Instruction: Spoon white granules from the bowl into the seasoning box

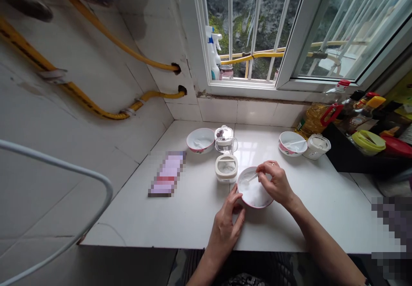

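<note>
Nearest you, your left hand sits at the near-left side of a white bowl with a pink rim. Its fingers are spread wide against the rim. Your right hand is over the bowl, its fingers pinched narrow on the handle of a small white spoon, whose tip is down in the bowl. Bowl contents: white, powder or paste, cannot tell which. The bowl stands on a white tiled surface, right of centre of the hands' reach.

Left of the bowl, well apart, lies a flat purple-and-white packet, too blurred to read. A bent white wire rail crosses the near left.

Just beyond the bowl: an open cream-rimmed container holding white contents. Directly behind it stands a transparent jar. Far left, a second pink-rimmed bowl. Far right, a third bowl with a white spoon in it, touching-close to a white tub.

Farther right, a bottle of yellow oil. Beyond the surface, spray bottles stand on the sill of a barred window. Yellow gas pipes run along the left wall.
</note>
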Demonstrator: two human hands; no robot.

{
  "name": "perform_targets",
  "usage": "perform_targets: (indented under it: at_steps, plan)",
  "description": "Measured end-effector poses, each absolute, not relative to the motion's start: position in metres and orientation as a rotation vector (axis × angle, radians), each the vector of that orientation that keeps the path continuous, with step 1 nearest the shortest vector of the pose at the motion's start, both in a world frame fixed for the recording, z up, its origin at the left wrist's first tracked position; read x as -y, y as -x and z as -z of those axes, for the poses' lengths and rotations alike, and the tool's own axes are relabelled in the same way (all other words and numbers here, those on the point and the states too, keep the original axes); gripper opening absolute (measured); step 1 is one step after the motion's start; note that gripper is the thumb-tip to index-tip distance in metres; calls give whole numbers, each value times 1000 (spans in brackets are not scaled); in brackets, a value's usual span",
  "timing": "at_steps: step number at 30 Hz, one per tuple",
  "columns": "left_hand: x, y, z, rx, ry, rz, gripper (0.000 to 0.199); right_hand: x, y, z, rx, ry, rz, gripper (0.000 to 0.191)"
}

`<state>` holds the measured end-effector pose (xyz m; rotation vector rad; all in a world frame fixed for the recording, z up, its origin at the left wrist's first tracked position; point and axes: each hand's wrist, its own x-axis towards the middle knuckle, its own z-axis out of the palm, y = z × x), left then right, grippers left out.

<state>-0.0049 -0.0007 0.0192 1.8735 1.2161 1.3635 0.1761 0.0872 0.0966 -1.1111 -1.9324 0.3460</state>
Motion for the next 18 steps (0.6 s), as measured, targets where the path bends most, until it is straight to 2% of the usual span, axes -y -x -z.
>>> perform_targets:
  at_steps: [8, 13, 18]
  plan:
    - [1, 5, -20, -1220, -1866, -1341, 35, -88, -179, -100, 1723, 1276, -622, 15]
    - [2, 5, -21, -1218, -1856, -1351, 34, -92, -183, -105, 1500, 1277, -933, 12]
    - [2, 5, -20, -1225, -1850, -1328, 33, -96, -184, -103, 1395, 1259, -1055, 12]
